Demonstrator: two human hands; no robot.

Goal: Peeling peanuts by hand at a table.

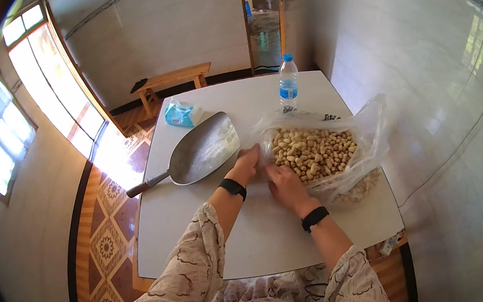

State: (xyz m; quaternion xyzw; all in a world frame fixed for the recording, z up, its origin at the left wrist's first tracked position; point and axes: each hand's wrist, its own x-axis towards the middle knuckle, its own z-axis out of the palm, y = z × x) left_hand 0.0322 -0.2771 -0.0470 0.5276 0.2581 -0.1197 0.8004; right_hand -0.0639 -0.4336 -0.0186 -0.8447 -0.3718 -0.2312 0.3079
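Both forearms come in from the lower edge and reach forward, close together. The left hand (pixel 245 165) lies a little further forward, with its fingers curled and the back of the hand facing up. The right hand (pixel 286 184) is just beside it, also with bent fingers. Each wrist has a black band. Loose patterned sleeves cover the arms to the elbows.

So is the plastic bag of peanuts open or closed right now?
Open. The plastic bag gapes wide, with the peanuts exposed, and both hands rest at its near edge.
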